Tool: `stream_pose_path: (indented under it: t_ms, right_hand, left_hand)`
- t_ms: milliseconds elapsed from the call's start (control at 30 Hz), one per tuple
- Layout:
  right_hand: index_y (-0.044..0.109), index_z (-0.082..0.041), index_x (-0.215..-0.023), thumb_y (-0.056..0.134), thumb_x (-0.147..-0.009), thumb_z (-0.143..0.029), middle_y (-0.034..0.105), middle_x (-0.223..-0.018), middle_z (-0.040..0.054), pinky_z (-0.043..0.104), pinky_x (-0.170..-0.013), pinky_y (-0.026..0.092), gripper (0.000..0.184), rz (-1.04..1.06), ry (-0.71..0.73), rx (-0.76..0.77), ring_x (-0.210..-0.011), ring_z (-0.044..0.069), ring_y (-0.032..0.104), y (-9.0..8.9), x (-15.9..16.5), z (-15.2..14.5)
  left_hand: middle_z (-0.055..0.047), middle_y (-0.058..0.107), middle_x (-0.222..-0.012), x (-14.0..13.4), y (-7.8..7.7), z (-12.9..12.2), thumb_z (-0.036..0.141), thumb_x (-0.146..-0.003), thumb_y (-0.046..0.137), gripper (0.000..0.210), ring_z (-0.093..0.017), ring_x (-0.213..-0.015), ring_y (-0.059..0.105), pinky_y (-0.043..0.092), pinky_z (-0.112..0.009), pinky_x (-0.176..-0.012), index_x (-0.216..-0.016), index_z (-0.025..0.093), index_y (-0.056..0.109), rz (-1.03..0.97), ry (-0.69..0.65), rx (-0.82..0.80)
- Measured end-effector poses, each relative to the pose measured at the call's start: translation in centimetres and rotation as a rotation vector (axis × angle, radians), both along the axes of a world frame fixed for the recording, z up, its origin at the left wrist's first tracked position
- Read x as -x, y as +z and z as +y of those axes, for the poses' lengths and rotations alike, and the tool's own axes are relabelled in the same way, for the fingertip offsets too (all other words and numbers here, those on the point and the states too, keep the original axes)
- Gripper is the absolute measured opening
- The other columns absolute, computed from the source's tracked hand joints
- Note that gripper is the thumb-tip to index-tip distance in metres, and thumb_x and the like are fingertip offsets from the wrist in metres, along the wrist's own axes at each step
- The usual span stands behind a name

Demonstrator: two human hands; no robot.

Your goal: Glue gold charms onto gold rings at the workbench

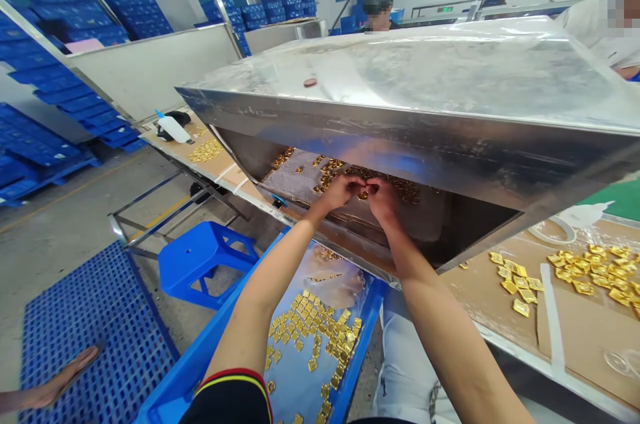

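Note:
Inside the opening of a metal hood (320, 121), my left hand (343, 189) and my right hand (381, 199) meet with fingertips pinched together. Whatever they hold is too small and partly hidden to make out. Just under the fingers shows a small gold piece (363, 195); I cannot tell whether it is held or lying there. Many similar gold pieces (327, 174) are scattered on the grey work surface (295, 174) behind and around both hands. Between my forearms, square gold pieces (305, 314) lie in a blue tray (373, 317), along with a clear plastic bag (335, 277).
More gold pieces (595, 271) and a tape roll (553, 231) are on the table at right. A white bottle (173, 127) lies at left. A blue stool (200, 254) and blue pallet (85, 324) stand on the floor; a person (379, 7) is behind the hood.

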State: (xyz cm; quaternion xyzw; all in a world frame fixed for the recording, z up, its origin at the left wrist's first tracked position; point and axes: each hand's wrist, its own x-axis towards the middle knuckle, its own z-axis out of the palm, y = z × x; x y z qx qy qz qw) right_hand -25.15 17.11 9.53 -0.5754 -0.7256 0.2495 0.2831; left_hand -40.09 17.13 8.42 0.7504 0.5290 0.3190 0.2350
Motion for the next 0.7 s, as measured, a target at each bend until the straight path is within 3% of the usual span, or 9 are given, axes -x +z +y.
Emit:
stream_pose_path:
  t_ms: [233, 367, 500, 700]
  right_hand:
    - [0.076, -0.012, -0.102, 0.049, -0.092, -0.003, 0.076, -0.107, 0.0139, 0.033, -0.096, 0.050, 0.030, -0.131, -0.022, 0.042, -0.107, 0.024, 0.070, 0.7, -1.7, -1.7]
    - [0.075, -0.014, -0.111, 0.048, -0.092, -0.001, 0.072, -0.121, 0.0160, 0.035, -0.099, 0.048, 0.035, -0.204, -0.007, 0.037, -0.119, 0.027, 0.064, 1.0, -2.2, -3.1]
    - [0.073, -0.016, -0.114, 0.047, -0.095, -0.004, 0.072, -0.120, 0.0146, 0.032, -0.093, 0.050, 0.035, -0.235, 0.024, 0.047, -0.112, 0.025, 0.067, 1.2, -1.7, -3.8]
    - [0.073, -0.019, -0.115, 0.060, -0.096, -0.014, 0.071, -0.124, 0.0132, 0.031, -0.089, 0.050, 0.024, -0.215, 0.067, 0.014, -0.114, 0.025, 0.067, 1.3, -1.2, -4.4]
  left_hand:
    - [-0.006, 0.076, -0.082, 0.2, 0.7, -0.4, 0.019, -0.084, 0.068, 0.013, -0.017, -0.074, 0.063, 0.048, -0.027, -0.076, -0.090, 0.015, 0.079, 0.095, 0.025, -0.006]
    - [-0.006, 0.076, -0.084, 0.1, 0.8, -1.5, 0.019, -0.082, 0.069, 0.011, -0.019, -0.078, 0.064, 0.049, -0.028, -0.078, -0.088, 0.016, 0.078, 0.152, 0.006, 0.018]
    - [-0.009, 0.077, -0.091, -0.2, 0.6, -2.3, 0.009, -0.080, 0.062, 0.017, -0.022, -0.085, 0.066, 0.050, -0.031, -0.085, -0.086, 0.016, 0.077, 0.190, 0.024, 0.019]
    - [-0.004, 0.075, -0.078, -0.1, 1.1, -2.4, 0.008, -0.080, 0.060, 0.020, -0.019, -0.078, 0.065, 0.051, -0.029, -0.081, -0.086, 0.017, 0.078, 0.172, 0.042, 0.017]
